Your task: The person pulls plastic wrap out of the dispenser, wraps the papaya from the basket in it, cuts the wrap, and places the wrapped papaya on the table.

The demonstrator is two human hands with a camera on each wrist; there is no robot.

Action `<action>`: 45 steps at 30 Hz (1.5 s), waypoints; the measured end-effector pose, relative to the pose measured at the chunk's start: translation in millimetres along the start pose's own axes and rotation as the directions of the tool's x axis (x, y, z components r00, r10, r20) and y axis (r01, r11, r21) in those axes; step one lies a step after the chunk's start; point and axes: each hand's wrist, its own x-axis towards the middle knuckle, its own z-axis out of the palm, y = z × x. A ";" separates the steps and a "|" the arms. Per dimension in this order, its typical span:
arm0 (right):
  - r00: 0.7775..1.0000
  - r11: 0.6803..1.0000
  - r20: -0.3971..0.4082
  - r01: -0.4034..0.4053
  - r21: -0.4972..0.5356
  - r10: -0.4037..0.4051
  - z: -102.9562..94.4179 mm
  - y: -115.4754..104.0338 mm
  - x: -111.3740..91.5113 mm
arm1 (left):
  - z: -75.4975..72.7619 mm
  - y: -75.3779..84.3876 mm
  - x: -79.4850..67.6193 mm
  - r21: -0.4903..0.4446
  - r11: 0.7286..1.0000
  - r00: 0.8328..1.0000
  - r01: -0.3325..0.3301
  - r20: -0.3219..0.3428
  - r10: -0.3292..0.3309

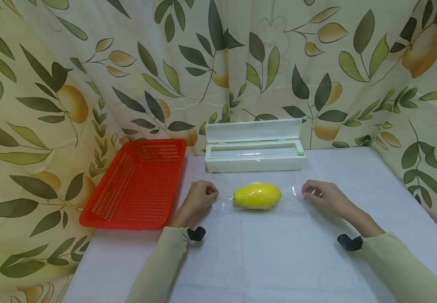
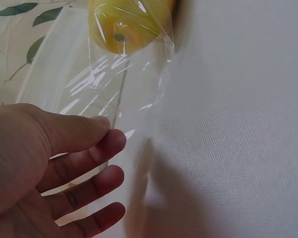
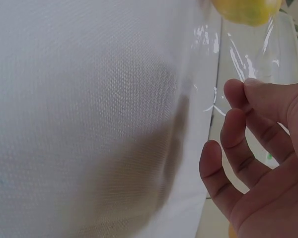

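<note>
A yellow, oval fruit, possibly a mango or papaya, lies wrapped in clear plastic film on the white-covered table. My left hand pinches the film's left end between thumb and index finger, the other fingers held loosely apart in the left wrist view. At the opposite end, the thumb and index finger of my right hand pinch the film too. Between hands and fruit the film looks stretched and creased, as the right wrist view shows beside the fruit's tip.
Behind the fruit stands a white cling film box with its lid raised and a green piece at its right end. A red perforated basket is left of my left hand. A leaf-patterned curtain hangs along the table's back.
</note>
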 end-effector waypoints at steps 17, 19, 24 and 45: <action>1.000 1.000 -0.010 0.016 0.000 -0.016 0.4 -1.5 -0.2 | -2.5 0.9 -1.5 0.021 1.000 1.000 -0.019 -0.011 0.019; 1.000 1.000 -0.006 0.013 0.003 -0.013 -0.2 -1.5 0.1 | -3.9 1.9 -2.4 0.016 1.000 1.000 -0.025 -0.006 0.026; 1.000 1.000 0.009 -0.012 0.017 0.011 -1.3 0.4 1.6 | -7.4 3.9 -3.7 0.012 0.999 0.999 -0.044 0.002 0.044; 0.990 0.990 -0.034 0.138 -0.015 -0.139 -7.2 -30.8 -9.1 | -13.9 -2.6 -14.4 -0.139 0.987 0.994 -0.081 -0.082 0.070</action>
